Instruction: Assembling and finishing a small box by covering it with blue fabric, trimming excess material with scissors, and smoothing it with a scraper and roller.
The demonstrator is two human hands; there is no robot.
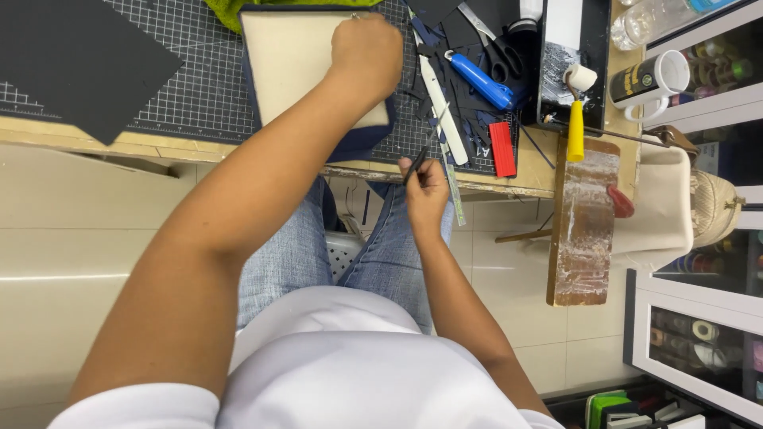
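My left hand (pixel 367 49) rests as a closed fist on a cream board (pixel 290 59) edged in dark blue, which lies on a grey cutting mat (pixel 203 91). At the table's front edge, my right hand (pixel 425 184) grips a thin dark tool (pixel 421 152) that points up toward the mat. Just right of that hand lie a long ruler (pixel 451 163) and a white strip (pixel 439 99).
On the mat lie a black sheet (pixel 75 56), a blue-handled cutter (pixel 481 79), scissors (pixel 501 52) and a red comb-like piece (pixel 502 148). A yellow-handled roller (pixel 576 119) sits over a glue-stained wooden board (pixel 584 230). A mug (pixel 648 79) and shelves stand on the right.
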